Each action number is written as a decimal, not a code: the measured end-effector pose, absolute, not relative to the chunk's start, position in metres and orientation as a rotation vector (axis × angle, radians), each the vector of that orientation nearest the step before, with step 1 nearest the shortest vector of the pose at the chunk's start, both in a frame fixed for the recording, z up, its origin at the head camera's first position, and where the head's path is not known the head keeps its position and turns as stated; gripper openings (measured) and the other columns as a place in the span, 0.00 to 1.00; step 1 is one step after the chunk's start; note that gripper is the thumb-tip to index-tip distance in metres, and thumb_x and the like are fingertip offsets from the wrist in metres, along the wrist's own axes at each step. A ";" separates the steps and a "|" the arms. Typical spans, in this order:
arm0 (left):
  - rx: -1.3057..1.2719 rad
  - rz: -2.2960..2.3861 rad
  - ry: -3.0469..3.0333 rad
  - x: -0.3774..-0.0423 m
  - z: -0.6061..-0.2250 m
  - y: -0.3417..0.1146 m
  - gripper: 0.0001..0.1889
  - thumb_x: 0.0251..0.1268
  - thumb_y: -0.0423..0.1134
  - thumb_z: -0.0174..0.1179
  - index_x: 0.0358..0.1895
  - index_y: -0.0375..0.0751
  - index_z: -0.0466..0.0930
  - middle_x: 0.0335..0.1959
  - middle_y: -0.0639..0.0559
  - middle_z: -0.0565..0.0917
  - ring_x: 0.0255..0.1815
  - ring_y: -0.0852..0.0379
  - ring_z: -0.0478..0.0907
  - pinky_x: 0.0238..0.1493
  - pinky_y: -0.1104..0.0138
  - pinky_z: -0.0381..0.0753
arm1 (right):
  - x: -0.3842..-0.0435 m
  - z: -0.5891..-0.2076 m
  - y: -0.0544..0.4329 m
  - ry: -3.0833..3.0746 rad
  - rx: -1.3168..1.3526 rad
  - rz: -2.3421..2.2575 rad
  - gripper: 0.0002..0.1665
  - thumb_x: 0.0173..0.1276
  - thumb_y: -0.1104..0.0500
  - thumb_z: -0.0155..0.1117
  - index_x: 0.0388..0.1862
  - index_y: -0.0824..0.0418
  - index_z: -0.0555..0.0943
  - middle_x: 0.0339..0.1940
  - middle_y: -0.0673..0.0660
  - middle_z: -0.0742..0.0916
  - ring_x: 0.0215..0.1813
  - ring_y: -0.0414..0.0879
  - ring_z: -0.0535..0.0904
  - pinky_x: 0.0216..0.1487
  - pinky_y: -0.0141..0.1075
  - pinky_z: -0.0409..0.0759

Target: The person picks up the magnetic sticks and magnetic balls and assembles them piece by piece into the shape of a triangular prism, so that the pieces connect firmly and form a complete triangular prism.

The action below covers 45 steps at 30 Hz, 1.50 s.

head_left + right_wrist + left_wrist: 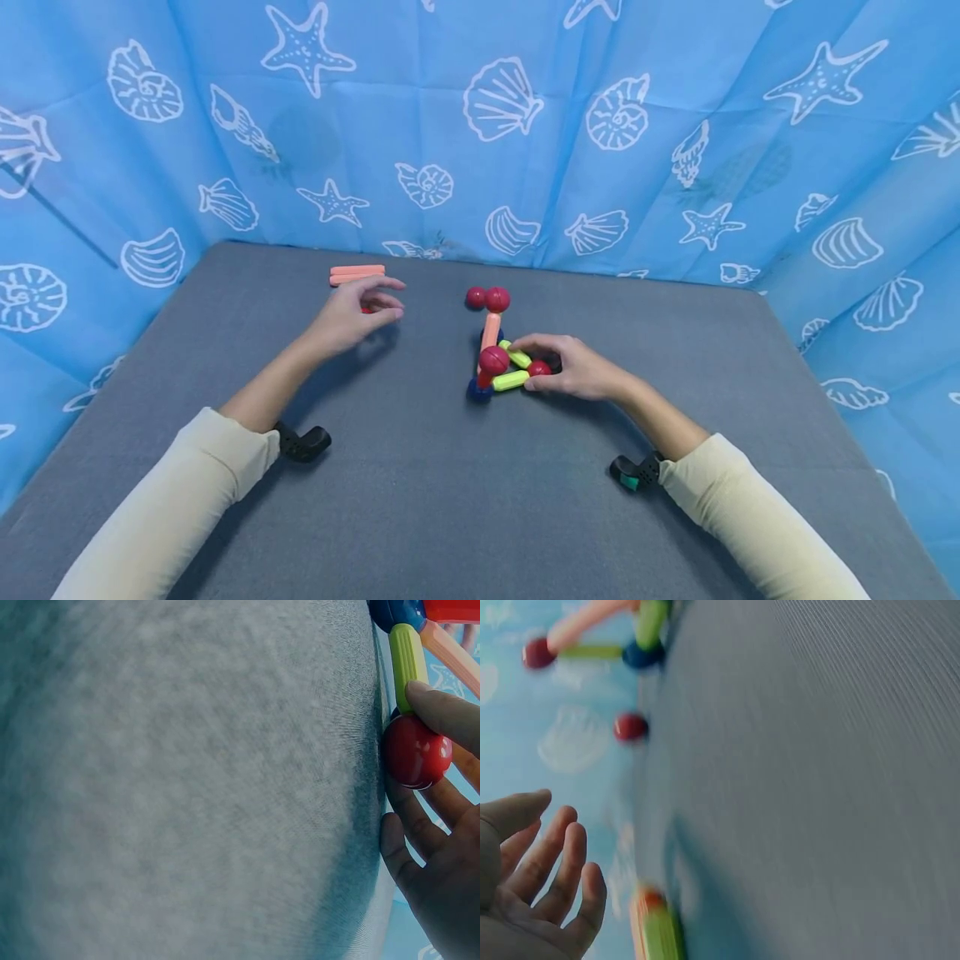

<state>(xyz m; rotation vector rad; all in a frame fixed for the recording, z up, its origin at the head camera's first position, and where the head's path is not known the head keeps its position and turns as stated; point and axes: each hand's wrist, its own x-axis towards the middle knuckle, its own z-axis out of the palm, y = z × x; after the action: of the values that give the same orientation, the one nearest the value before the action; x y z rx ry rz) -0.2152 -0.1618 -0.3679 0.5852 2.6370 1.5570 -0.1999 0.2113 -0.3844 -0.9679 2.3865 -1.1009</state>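
Observation:
My right hand (573, 367) grips a built frame of toy balls and rods at one corner. In the right wrist view its thumb lies on a yellow-green rod (407, 664) beside the red ball (416, 754), with fingers behind that ball. The frame also has salmon rods (491, 330), a blue ball (480, 392) at its near corner and an upright red rod topped by a red ball (493, 360). Holding nothing, my left hand (348, 317) hovers over the table with relaxed fingers, near two salmon rods (357, 270). It partly hides a red piece (367, 311).
A loose red ball (476, 297) lies just left of the frame's far end. A yellow-green rod (660, 934) is by the left-hand pile in the left wrist view. Behind the grey table (450, 500) hangs a blue shell-print curtain (420, 125).

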 end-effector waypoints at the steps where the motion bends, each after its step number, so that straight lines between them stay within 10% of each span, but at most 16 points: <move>1: 0.575 1.532 2.672 -0.215 -0.369 -0.173 0.19 0.68 0.33 0.63 0.60 0.37 0.77 0.44 0.42 0.87 0.47 0.49 0.82 0.41 0.68 0.77 | -0.200 -0.384 0.211 2.386 -0.970 -1.099 0.31 0.64 0.61 0.72 0.66 0.58 0.75 0.61 0.56 0.82 0.56 0.49 0.76 0.58 0.47 0.75; 15: 0.380 1.142 2.824 -0.207 -0.386 -0.245 0.38 0.62 0.33 0.68 0.72 0.31 0.59 0.53 0.32 0.79 0.54 0.38 0.76 0.56 0.44 0.74 | -0.201 -0.383 0.212 2.372 -0.948 -1.102 0.32 0.64 0.61 0.72 0.67 0.59 0.75 0.61 0.56 0.81 0.57 0.50 0.75 0.60 0.48 0.73; 28: 0.449 1.156 2.865 -0.206 -0.393 -0.244 0.32 0.63 0.30 0.67 0.69 0.31 0.65 0.46 0.36 0.84 0.47 0.42 0.80 0.49 0.49 0.77 | -0.200 -0.385 0.212 2.385 -0.954 -1.093 0.32 0.64 0.61 0.72 0.67 0.59 0.75 0.62 0.56 0.81 0.56 0.50 0.76 0.59 0.47 0.74; 37: 0.492 1.497 2.660 -0.208 -0.380 -0.225 0.30 0.65 0.33 0.67 0.69 0.36 0.66 0.47 0.38 0.84 0.43 0.57 0.82 0.40 0.73 0.79 | -0.200 -0.385 0.213 2.380 -0.948 -1.104 0.32 0.64 0.61 0.72 0.67 0.60 0.74 0.61 0.57 0.81 0.57 0.50 0.76 0.59 0.48 0.74; 45: 0.417 1.886 2.254 -0.200 -0.368 -0.175 0.32 0.64 0.34 0.67 0.70 0.40 0.66 0.48 0.46 0.85 0.46 0.59 0.85 0.48 0.67 0.82 | -0.200 -0.385 0.211 2.390 -0.968 -1.091 0.31 0.64 0.61 0.72 0.66 0.59 0.75 0.61 0.56 0.81 0.56 0.50 0.76 0.58 0.47 0.75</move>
<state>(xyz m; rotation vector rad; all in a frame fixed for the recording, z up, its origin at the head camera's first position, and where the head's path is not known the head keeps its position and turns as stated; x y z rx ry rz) -0.2005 -0.1750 -0.3680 0.4170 2.2542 1.8862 -0.2001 0.2114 -0.3850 -0.9683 2.3900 -1.0905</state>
